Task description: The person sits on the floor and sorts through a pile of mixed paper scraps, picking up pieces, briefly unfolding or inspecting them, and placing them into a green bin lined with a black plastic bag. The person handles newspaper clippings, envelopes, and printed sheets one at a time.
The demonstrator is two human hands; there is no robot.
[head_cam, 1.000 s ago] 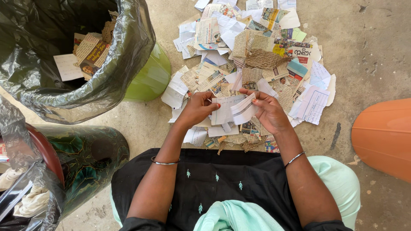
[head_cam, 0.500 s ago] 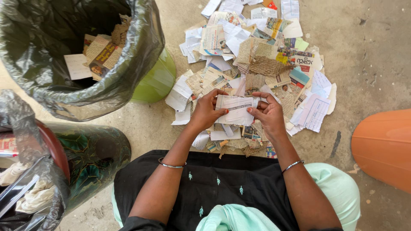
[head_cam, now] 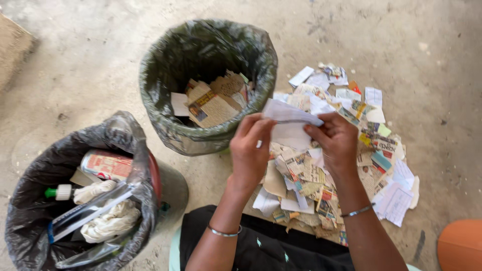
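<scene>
We see both hands raised together near the centre of the head view, sharing one white sheet of paper (head_cam: 290,123) between them. The left hand (head_cam: 251,150) pinches the sheet's left edge, its fingers curled closed on the paper; the right hand (head_cam: 337,143), at three o'clock from the left, grips the sheet's right edge with thumb and fingers closed over it. The paper hangs between them, creased and partly folded, its top edge lying just beside the rim of the green bin (head_cam: 208,85) lined with a dark bag, which sits at eleven o'clock from the hands and holds scraps of newsprint and card. Below and to the right of the hands, from about one o'clock round to five o'clock, a pile of torn paper scraps (head_cam: 351,165) spreads over the concrete floor (head_cam: 90,65). At eight o'clock from the hands stands a second bin (head_cam: 83,200) with a black liner, holding a printed can, a white cloth, a green-capped tube and clear plastic. Each wrist carries a thin metal bangle (head_cam: 224,232). An orange rounded container (head_cam: 461,245) shows at five o'clock, cut by the frame edge.
</scene>
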